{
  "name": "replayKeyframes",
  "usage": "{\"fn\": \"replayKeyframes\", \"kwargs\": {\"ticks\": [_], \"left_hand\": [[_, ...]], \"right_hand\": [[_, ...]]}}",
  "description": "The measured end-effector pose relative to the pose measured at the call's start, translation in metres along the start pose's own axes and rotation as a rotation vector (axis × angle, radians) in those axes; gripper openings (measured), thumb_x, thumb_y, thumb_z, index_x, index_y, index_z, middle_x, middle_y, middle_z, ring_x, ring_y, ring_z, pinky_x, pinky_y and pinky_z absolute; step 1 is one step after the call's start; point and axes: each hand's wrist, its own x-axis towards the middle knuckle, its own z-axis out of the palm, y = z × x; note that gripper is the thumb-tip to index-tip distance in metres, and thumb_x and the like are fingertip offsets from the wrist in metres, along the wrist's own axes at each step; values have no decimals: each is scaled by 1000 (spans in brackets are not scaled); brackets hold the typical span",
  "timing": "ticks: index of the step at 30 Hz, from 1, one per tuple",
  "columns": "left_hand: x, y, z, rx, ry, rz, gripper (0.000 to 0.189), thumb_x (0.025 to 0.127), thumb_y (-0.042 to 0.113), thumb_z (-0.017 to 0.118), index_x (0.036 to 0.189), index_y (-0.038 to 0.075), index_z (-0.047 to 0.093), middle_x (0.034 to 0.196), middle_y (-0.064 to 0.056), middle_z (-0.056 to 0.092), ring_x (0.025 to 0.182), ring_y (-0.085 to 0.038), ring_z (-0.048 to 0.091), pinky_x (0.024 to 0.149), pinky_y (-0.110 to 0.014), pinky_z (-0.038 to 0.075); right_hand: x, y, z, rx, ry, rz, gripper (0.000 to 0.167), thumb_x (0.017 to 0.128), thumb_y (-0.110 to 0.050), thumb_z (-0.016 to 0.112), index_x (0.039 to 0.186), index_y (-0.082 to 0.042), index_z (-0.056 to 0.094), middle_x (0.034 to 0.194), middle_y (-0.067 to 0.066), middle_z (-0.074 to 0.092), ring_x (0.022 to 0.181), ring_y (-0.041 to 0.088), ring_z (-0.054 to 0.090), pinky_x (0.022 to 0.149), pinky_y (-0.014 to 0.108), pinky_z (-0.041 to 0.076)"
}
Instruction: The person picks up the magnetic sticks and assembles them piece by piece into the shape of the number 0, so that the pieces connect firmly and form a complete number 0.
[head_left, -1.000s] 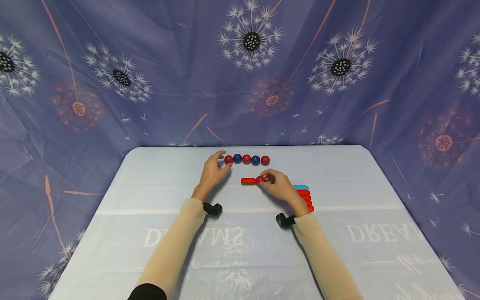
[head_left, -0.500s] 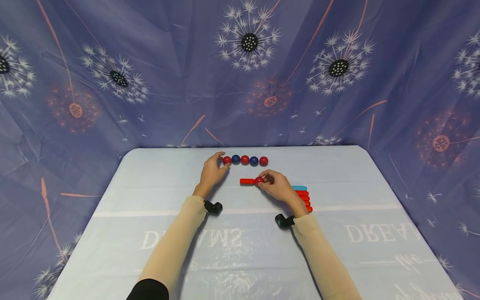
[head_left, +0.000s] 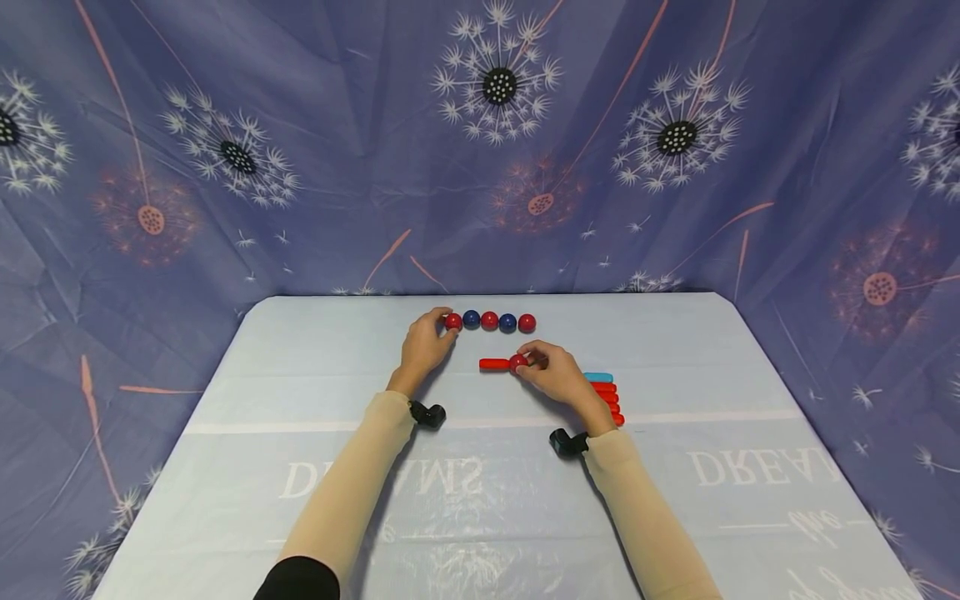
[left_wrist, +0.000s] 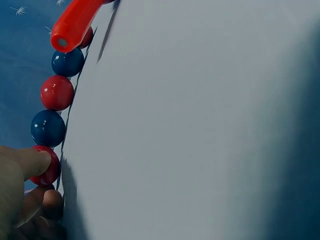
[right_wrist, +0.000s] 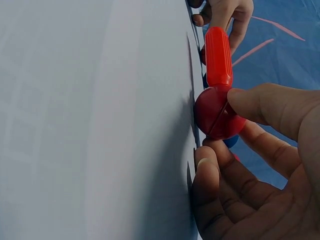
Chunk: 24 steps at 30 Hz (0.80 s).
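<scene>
- The red ball [head_left: 517, 363] sits at the right end of a red rod [head_left: 493, 364], touching it; the pair is at the middle of the far half of the tabletop [head_left: 675, 350], nearer the person than the row of balls; whether it lies on the surface or is held just above, I cannot tell.
- The right hand [head_left: 553, 370] has its thumb and fingers grasping this ball; the rod's other end is free and shows a small grey disc [left_wrist: 62, 42], perhaps a magnet.
- The left hand [head_left: 422, 343] reaches to the row's left end, its fingers grasping the end red ball [head_left: 453, 322]; the other four run blue, red, blue, red to its right.
- Beside the right forearm lie one light-blue rod [head_left: 598, 377] and several red rods [head_left: 606, 398], partly hidden by the arm.
- The step in hand seems to be joining ball to rod; the next move would call for bringing the end ball to the rod's free end, with the right grip kept steady.
</scene>
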Motion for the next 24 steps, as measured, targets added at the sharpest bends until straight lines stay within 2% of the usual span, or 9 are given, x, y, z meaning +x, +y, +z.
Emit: {"fn": "replayKeyframes", "kwargs": {"ticks": [13,24], "left_hand": [[-3,1,-6,-54,-9,11,40,95,15,72,134,7,66,120,-16,71,120,-33,64,106,-48,48],[-19,0,-9,-147,15,-8,40,94,18,74,131,3,68,120,-19,73,127,-36,62,114,-51,42]], "right_hand": [[-1,-1,-1,21,-4,-6,30,95,-21,74,123,-13,69,107,9,69,97,24,64,90,41,54],[-2,-2,-1,18,-1,-2,30,95,-22,74,123,-13,69,107,9,68,97,25,63,90,41,54]]}}
